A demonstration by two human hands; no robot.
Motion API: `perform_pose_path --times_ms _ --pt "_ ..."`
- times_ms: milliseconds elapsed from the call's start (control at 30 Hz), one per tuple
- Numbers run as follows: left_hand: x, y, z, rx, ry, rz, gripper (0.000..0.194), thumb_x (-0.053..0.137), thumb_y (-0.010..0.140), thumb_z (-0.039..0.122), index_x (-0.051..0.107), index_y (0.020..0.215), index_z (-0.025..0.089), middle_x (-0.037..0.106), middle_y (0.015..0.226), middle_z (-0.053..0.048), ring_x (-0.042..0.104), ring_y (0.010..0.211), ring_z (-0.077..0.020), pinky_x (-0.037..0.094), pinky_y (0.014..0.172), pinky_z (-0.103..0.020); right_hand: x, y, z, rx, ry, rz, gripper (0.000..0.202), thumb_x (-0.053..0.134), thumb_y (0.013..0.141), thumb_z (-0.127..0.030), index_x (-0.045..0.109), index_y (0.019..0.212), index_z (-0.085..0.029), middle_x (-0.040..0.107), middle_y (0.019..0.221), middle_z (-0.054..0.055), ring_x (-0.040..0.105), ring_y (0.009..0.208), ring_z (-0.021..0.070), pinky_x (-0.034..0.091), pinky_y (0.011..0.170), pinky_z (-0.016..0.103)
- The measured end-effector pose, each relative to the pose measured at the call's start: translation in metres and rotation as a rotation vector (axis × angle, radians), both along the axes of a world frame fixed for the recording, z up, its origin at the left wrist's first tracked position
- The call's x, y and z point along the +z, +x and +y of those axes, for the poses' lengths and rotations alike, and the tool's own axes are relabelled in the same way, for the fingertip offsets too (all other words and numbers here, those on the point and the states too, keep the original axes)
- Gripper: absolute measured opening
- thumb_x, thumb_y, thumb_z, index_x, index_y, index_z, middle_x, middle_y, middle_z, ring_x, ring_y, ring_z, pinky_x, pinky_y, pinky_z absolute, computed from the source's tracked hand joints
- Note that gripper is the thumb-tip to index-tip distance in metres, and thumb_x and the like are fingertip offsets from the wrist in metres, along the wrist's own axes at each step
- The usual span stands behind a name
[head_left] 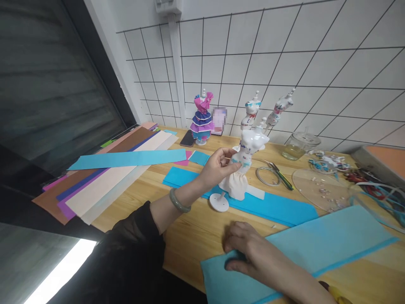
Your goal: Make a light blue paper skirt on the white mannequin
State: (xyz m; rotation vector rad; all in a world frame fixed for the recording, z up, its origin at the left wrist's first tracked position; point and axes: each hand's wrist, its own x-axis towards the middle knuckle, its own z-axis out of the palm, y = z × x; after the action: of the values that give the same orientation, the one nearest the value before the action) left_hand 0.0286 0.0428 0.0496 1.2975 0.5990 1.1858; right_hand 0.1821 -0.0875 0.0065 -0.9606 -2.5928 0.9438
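My left hand (220, 166), with a bangle at the wrist, grips the waist of a small white mannequin (251, 143). The mannequin leans to the right; a cream gathered skirt (236, 185) hangs round its lower part, and its round white base (219, 202) is below. My right hand (247, 249) rests with curled fingers on the near left part of a light-blue sheet (332, 236); its thumb and fingers are apart with nothing visible between them. A bright blue folded strip (278, 207) lies behind, partly under the mannequin.
Coloured paper sheets (104, 185) fan out at the left. At the back stand a dressed mannequin (202, 118), two bare ones (252, 112) and a glass jar (299, 145). A cutter (281, 175), wire coil (267, 176) and clear tray (319, 190) lie right.
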Motion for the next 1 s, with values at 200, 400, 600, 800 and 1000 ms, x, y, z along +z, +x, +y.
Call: perform_pose_path --times_ms 200,400,600,800,1000 --pt "-0.003 0.000 0.002 -0.017 0.004 0.015 0.041 0.076 0.069 0.026 0.053 0.102 0.018 0.061 0.096 -0.004 0.060 0.086 -0.0142 0.046 0.078 -0.028 0.000 0.001 0.001 -0.028 -0.063 0.120 0.019 0.053 0.093 -0.035 0.060 0.083 -0.021 0.064 0.089 0.004 0.057 0.091 0.0181 0.043 0.083 0.034" --pt "0.001 0.002 0.000 0.057 0.021 0.030 0.038 0.075 0.067 0.021 0.052 0.097 0.017 0.059 0.090 -0.002 0.058 0.081 -0.0117 0.047 0.074 -0.026 0.002 0.012 0.004 -0.321 -0.369 0.264 0.024 0.062 0.084 -0.044 0.061 0.082 -0.021 0.066 0.080 0.002 0.059 0.075 0.0157 0.047 0.070 0.030" --pt "0.002 0.006 -0.005 0.221 -0.056 0.009 0.037 0.074 0.065 0.017 0.047 0.090 0.018 0.056 0.086 0.001 0.055 0.074 -0.0085 0.044 0.072 -0.024 -0.005 0.004 0.010 -0.577 -0.441 0.625 0.047 0.063 0.080 -0.053 0.052 0.112 -0.021 0.062 0.080 0.001 0.059 0.061 0.0133 0.050 0.058 0.030" --pt "-0.005 0.014 -0.009 0.279 -0.067 -0.033 0.039 0.073 0.067 0.015 0.042 0.091 0.019 0.055 0.084 0.002 0.056 0.077 -0.0093 0.044 0.074 -0.023 -0.005 0.005 0.018 -0.855 -0.537 0.856 0.044 0.070 0.075 -0.052 0.050 0.100 -0.021 0.057 0.051 -0.007 0.050 0.035 0.0099 0.040 0.041 0.023" --pt "-0.008 0.021 -0.017 0.279 -0.018 0.047 0.052 0.073 0.067 0.015 0.043 0.110 0.018 0.056 0.088 -0.001 0.058 0.084 -0.0127 0.046 0.077 -0.026 -0.006 0.004 0.018 -0.900 -0.641 0.963 0.038 0.075 0.071 -0.050 0.056 0.081 -0.019 0.064 0.057 -0.002 0.045 0.030 0.0049 0.031 0.036 0.019"
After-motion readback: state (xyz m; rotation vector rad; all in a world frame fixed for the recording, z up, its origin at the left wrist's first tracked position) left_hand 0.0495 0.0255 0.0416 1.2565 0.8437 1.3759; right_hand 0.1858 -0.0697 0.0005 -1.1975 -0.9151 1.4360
